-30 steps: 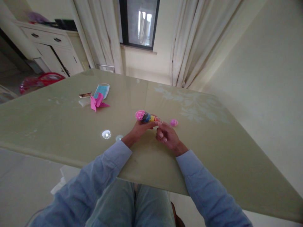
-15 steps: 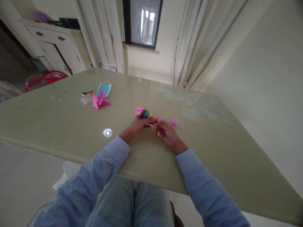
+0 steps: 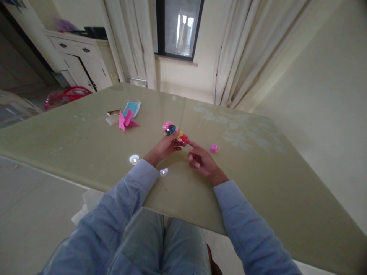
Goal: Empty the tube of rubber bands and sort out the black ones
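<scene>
A tapered, cone-like thing (image 3: 182, 136) with a shiny pink round end and dark, blue, yellow and red bands lies aslant above the table. My left hand (image 3: 166, 147) is closed round its middle, thumb on top, with the pink end sticking out to the upper left. My right hand (image 3: 202, 158) has its index finger stretched out to the narrow red end, touching or almost touching it. Its other fingers are curled and the thumb is apart from the index finger. Just right of this hand, a small pink lump (image 3: 214, 148) rests on the table.
On the greenish glossy table (image 3: 258, 183), a pink folded-paper piece (image 3: 127, 120), a blue face mask (image 3: 133, 108), a whitish piece (image 3: 111, 120) and a small brown strip (image 3: 113, 112) lie at the back left. A red plastic thing (image 3: 76, 93) stands beyond the table's left edge.
The cone-like thing has tilted, showing more of its yellow and red part. My right hand's pinch at the red end has loosened, its index finger now straight. The view has shifted slightly left.
</scene>
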`<act>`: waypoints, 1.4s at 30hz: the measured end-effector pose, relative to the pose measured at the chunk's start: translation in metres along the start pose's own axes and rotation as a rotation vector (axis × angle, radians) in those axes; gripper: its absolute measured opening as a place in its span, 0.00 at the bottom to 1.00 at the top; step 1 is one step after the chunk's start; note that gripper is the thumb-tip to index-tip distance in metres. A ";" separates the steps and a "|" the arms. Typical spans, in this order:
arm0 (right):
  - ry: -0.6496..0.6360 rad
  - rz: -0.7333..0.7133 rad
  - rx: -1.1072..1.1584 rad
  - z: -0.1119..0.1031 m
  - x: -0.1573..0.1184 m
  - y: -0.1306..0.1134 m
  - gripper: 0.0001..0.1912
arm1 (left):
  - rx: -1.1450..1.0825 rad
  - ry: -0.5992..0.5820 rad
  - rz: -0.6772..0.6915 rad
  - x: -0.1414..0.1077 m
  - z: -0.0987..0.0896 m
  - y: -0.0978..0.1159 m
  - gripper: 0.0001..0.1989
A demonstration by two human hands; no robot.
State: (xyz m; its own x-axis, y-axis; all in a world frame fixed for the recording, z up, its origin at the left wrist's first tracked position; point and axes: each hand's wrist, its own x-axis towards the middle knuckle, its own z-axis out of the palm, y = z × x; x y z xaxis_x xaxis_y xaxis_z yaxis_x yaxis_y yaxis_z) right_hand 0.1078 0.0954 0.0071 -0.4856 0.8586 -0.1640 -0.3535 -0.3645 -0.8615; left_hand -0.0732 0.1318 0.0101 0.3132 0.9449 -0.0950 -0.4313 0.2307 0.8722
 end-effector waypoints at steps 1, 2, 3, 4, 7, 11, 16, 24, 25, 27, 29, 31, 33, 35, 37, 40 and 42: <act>-0.011 -0.010 -0.024 0.001 -0.001 0.001 0.35 | -0.019 -0.001 -0.019 0.001 -0.001 0.001 0.28; -0.024 -0.016 -0.051 0.002 -0.001 0.002 0.38 | -0.034 -0.004 -0.036 0.002 -0.001 0.001 0.28; -0.038 -0.017 -0.079 0.003 -0.002 0.003 0.41 | -0.047 -0.007 -0.049 0.003 -0.002 0.002 0.27; -0.054 -0.014 -0.107 0.004 -0.003 0.004 0.43 | -0.057 -0.010 -0.060 0.005 -0.003 0.003 0.27; -0.088 -0.005 -0.170 0.008 -0.003 0.005 0.46 | -0.062 -0.013 -0.093 0.008 -0.004 0.004 0.25; -0.094 0.003 -0.204 0.010 -0.003 0.006 0.46 | -0.029 -0.041 -0.107 0.009 -0.004 0.004 0.24; -0.083 -0.005 -0.195 0.008 0.000 0.009 0.44 | 0.005 -0.074 -0.069 0.009 -0.003 0.004 0.23; 0.049 -0.116 -0.082 0.002 0.011 0.014 0.28 | 0.004 -0.105 -0.005 0.016 -0.007 0.002 0.25; 0.063 -0.127 -0.079 0.001 0.013 0.014 0.27 | 0.005 -0.107 -0.008 0.016 -0.007 0.002 0.25; 0.080 -0.136 -0.087 -0.001 0.014 0.015 0.26 | 0.008 -0.101 -0.014 0.017 -0.008 0.001 0.26; 0.087 -0.144 -0.107 -0.002 0.015 0.015 0.26 | 0.008 -0.103 -0.019 0.016 -0.008 0.001 0.26; 0.086 -0.154 -0.127 -0.004 0.015 0.015 0.24 | 0.002 -0.113 -0.030 0.016 -0.008 0.002 0.26; 0.064 -0.143 -0.141 -0.007 0.015 0.014 0.25 | -0.010 -0.110 -0.057 0.016 -0.009 0.003 0.25; 0.037 -0.116 -0.145 -0.009 0.015 0.014 0.26 | -0.030 -0.087 -0.095 0.016 -0.010 0.003 0.25; 0.038 -0.108 -0.159 -0.011 0.015 0.014 0.26 | -0.053 -0.068 -0.128 0.017 -0.011 0.003 0.24; 0.090 -0.160 -0.215 -0.010 0.014 0.014 0.23 | -0.068 -0.065 -0.155 0.018 -0.012 0.002 0.22; 0.125 -0.205 -0.264 -0.007 0.012 0.015 0.22 | -0.070 -0.065 -0.160 0.019 -0.011 0.002 0.22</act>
State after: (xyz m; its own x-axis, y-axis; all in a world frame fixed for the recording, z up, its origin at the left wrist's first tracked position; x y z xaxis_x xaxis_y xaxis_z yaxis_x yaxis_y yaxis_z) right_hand 0.1021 0.1031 -0.0107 -0.3185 0.9477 -0.0186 -0.2063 -0.0884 -0.9745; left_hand -0.0778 0.1526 0.0046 0.4357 0.8782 -0.1971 -0.4285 0.3949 0.8127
